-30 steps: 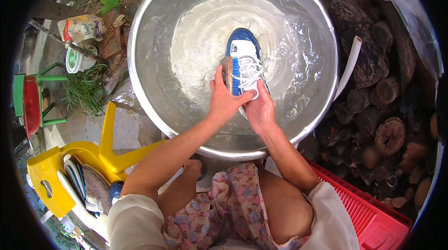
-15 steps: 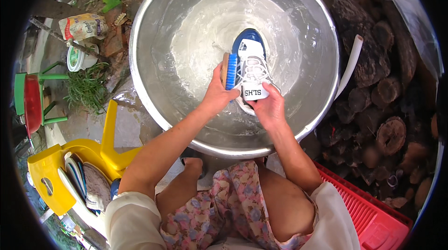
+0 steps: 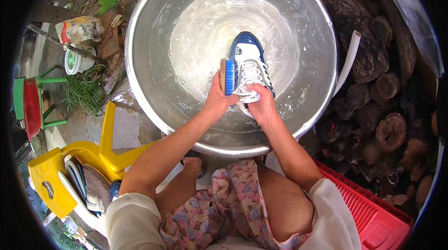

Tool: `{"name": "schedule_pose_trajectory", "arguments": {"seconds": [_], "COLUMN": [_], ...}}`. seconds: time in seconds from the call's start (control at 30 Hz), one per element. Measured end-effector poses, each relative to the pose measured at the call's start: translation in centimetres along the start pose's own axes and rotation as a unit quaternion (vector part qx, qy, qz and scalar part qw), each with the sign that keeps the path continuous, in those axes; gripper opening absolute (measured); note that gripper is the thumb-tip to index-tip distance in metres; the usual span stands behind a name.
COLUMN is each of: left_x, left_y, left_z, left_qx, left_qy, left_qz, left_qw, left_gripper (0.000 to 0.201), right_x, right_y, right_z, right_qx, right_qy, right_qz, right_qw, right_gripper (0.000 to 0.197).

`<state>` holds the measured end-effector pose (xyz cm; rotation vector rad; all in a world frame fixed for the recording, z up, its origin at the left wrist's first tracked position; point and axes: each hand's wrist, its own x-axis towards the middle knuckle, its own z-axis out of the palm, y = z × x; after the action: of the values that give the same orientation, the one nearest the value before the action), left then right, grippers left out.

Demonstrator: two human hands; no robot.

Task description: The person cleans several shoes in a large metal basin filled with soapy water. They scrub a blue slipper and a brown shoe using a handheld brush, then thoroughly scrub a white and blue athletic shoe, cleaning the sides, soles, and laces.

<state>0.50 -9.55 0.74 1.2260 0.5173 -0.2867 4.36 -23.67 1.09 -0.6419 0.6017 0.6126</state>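
Steel basin (image 3: 140,86), left hand (image 3: 215,103) gripping brush (image 3: 228,77), right hand (image 3: 262,105) holding shoe (image 3: 251,63)

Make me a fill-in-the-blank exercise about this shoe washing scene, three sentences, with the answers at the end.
1. The left hand holds a scrubbing brush with blue bristles against the side of the blue and white ____.
2. The right hand grips the shoe at its ____ end.
3. The shoe sits in soapy water inside a large round ____ basin.

Missing words: shoe; heel; metal
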Motion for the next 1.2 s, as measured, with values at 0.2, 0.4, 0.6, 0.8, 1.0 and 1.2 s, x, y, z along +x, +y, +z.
{"name": "schedule_pose_trajectory", "arguments": {"seconds": [0.2,0.4,0.6,0.8,1.0,1.2], "left_x": [-0.1,-0.2,0.0,-0.2,-0.7,-2.5], "left_y": [1.0,1.1,0.2,-0.5,-2.7,1.1], "left_z": [-0.1,-0.2,-0.7,0.1,0.4,0.1], "left_qx": [-0.013,0.022,0.025,0.082,0.138,0.121], "left_qy": [-0.016,0.003,-0.029,-0.013,0.018,0.061], "left_qz": [-0.035,-0.023,-0.016,0.021,0.064,0.043], "left_qw": [0.999,0.999,0.999,0.996,0.988,0.990], "left_gripper": [0.091,0.093,0.095,0.092,0.094,0.082], "right_x": [1.0,1.8,1.2,1.2,1.5,1.5], "right_y": [-0.5,-0.9,-0.9,-1.2,-0.8,-1.9], "right_z": [-0.9,-1.0,-0.9,-0.7,-0.8,-0.8], "right_qx": [0.072,0.077,0.139,0.116,-0.006,-0.032], "right_qy": [0.014,0.015,-0.035,-0.006,0.018,0.013], "right_qz": [0.002,0.003,0.057,0.035,-0.002,-0.001], "right_qw": [0.997,0.997,0.988,0.993,1.000,0.999], "right_gripper": [0.049,0.048,0.045,0.037,0.036,0.032]}}
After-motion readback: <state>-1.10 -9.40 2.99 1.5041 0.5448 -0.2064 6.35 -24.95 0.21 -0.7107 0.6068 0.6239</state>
